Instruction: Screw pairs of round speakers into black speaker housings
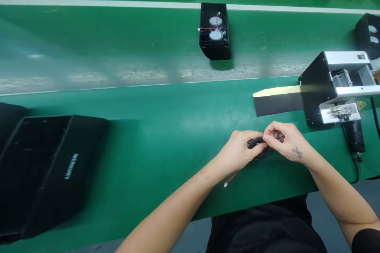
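Near the table's front edge, my left hand [245, 146] is closed around a round black part that looks like a small speaker [263, 153]. A red wire [234, 176] with a white plug trails out below my left wrist onto the green table. My right hand [280, 140] pinches at the same part's upper right rim. Between its fingertips shows a thin dark strip or wire end, too small to name. My fingers cover much of the round part.
To the right stands a silver-and-black machine [332, 87] with a yellow-edged black strip [279, 104] and an electric screwdriver [354, 136]. A black speaker box [215, 43] with red wires stands on the green conveyor belt [133, 43]. Large black cases [59, 166] are at left.
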`<state>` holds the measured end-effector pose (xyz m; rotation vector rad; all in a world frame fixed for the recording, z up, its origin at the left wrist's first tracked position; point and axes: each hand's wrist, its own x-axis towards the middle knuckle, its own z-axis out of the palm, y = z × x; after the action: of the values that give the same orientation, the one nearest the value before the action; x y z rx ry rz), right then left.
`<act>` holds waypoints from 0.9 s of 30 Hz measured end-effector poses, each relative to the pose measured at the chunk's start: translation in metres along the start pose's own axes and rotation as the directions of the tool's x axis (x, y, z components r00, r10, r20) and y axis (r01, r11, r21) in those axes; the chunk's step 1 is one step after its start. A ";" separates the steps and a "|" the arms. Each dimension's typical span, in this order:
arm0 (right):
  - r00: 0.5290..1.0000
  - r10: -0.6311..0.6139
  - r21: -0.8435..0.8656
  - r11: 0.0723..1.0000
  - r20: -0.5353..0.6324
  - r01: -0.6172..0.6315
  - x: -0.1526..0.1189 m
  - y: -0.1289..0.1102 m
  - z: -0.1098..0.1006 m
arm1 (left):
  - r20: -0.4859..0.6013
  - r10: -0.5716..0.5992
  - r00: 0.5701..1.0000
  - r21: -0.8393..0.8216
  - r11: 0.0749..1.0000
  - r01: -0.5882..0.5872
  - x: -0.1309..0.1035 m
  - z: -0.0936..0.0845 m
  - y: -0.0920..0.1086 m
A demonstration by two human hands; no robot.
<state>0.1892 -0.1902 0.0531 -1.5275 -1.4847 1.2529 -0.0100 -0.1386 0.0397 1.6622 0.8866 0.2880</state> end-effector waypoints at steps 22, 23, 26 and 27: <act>0.999 0.039 -0.012 0.999 -0.002 -0.039 -0.001 -0.001 -0.009 | 0.110 0.016 0.994 0.019 1.000 -0.018 -0.007 -0.019 0.010; 0.999 0.052 -0.014 0.999 -0.006 -0.052 -0.002 -0.001 -0.012 | 0.116 0.007 0.993 0.004 1.000 -0.008 -0.007 -0.021 0.009; 0.996 0.082 -0.024 0.996 -0.021 -0.083 -0.003 0.000 -0.019 | 0.125 -0.011 0.992 -0.055 0.998 0.018 -0.006 -0.025 0.008; 0.996 0.088 -0.025 0.996 -0.023 -0.088 -0.004 0.000 -0.020 | 0.126 -0.014 0.992 -0.074 0.997 0.023 -0.006 -0.026 0.007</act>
<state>0.2083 -0.1908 0.0601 -1.6343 -1.4386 1.2671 -0.0271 -0.1240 0.0551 1.5837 0.7876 0.1997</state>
